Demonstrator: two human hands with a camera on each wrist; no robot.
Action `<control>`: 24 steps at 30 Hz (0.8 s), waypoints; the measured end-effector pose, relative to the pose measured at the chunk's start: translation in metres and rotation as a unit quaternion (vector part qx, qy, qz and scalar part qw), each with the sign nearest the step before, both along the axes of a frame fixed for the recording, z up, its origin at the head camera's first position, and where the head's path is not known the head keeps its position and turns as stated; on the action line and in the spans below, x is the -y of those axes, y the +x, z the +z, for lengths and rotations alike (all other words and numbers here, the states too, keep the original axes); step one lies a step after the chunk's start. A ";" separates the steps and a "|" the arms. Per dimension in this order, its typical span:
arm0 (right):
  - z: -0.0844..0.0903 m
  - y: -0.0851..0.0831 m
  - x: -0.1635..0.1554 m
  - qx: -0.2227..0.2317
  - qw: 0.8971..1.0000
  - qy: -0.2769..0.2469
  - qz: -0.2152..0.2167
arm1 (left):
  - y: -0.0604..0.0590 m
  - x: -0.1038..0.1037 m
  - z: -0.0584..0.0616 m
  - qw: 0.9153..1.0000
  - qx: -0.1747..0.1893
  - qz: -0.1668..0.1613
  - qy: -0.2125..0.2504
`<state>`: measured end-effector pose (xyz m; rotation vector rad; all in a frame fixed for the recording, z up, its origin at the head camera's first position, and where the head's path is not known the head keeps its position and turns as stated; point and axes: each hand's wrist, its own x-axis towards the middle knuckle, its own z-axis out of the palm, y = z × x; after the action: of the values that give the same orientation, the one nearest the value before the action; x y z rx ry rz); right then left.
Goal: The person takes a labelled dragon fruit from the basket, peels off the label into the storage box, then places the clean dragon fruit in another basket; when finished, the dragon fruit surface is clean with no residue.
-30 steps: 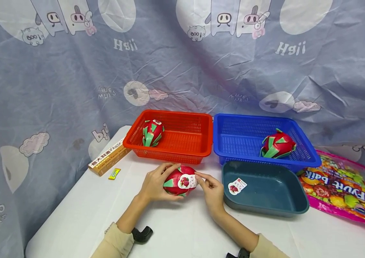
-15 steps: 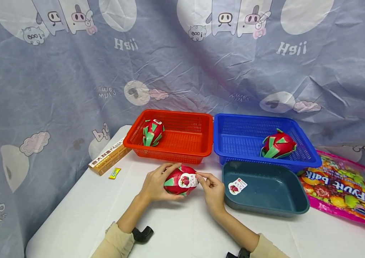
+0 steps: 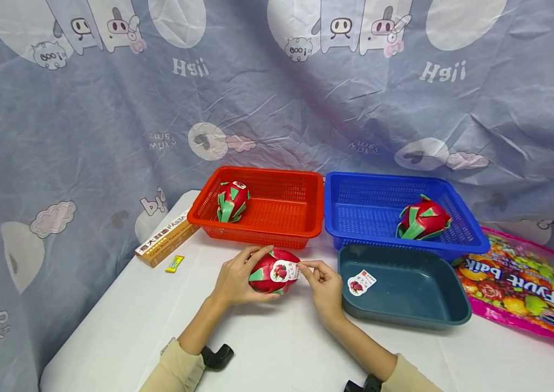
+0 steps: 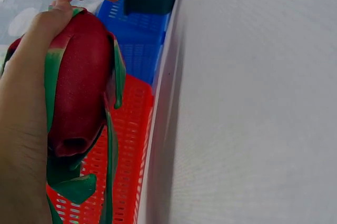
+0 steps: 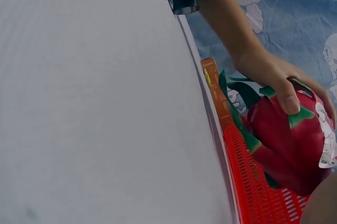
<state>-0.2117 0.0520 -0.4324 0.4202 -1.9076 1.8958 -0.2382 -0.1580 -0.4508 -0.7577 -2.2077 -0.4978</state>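
Observation:
A red dragon fruit (image 3: pixel 266 262) with green scales is gripped in my left hand (image 3: pixel 235 280) above the white table, in front of the red basket. A white sticker (image 3: pixel 283 271) with a fruit picture lies on its right face. My right hand (image 3: pixel 326 288) pinches the sticker's right end between thumb and forefinger, its other fingers curled in. In the left wrist view the dragon fruit (image 4: pixel 84 77) shows its stem end and long green scales. The right wrist view shows the left thumb over the dragon fruit (image 5: pixel 287 145), the sticker (image 5: pixel 327 137) at its edge.
Behind stand a red basket (image 3: pixel 282 218) and a blue basket (image 3: pixel 365 218), each holding another dragon fruit. The dark teal tray (image 3: pixel 419 288) at right contains stickers (image 3: pixel 361 283). A candy bag (image 3: pixel 517 283) lies far right; a pasta box (image 3: pixel 166 239) and yellow wrapped candy (image 3: pixel 174 264) lie left.
The sticker's right end shows a little more fully beside the right fingertips. The right hand has shifted slightly right; the left hand keeps its grip on the dragon fruit.

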 end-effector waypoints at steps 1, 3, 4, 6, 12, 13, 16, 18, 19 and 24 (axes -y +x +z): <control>0.001 0.001 0.000 0.000 1.000 0.006 -0.001 | 0.000 0.000 0.000 1.000 0.002 0.002 -0.001; 0.003 0.002 0.000 0.000 1.000 0.017 0.001 | -0.001 0.001 -0.001 1.000 0.006 0.007 -0.003; 0.005 0.002 0.000 0.001 1.000 0.022 0.003 | -0.001 0.001 -0.002 1.000 0.009 0.009 -0.004; 0.007 0.003 0.000 0.003 1.000 0.028 0.009 | -0.002 0.002 -0.002 1.000 0.016 0.015 -0.005; 0.016 0.006 0.001 0.008 0.999 0.037 0.018 | -0.004 0.003 -0.003 0.999 0.034 0.023 0.000; 0.017 0.006 0.001 0.010 0.999 0.038 0.020 | -0.004 0.003 -0.003 0.999 0.037 0.023 0.002; 0.021 0.009 0.001 0.015 0.999 0.040 0.025 | -0.004 0.004 -0.003 0.999 0.043 0.021 0.010; 0.022 0.010 0.001 0.016 0.999 0.041 0.030 | -0.004 0.004 -0.003 0.999 0.045 0.021 0.013; 0.023 0.012 0.002 0.017 0.999 0.041 0.032 | -0.004 0.005 -0.003 0.999 0.046 0.021 0.014; 0.029 0.017 0.003 0.013 0.998 0.044 0.042 | -0.003 0.005 -0.003 0.998 0.050 0.018 0.025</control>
<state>-0.1949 0.0493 -0.4030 0.5128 -2.0251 1.8819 -0.2411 -0.1626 -0.4536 -0.6775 -2.2873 -0.5821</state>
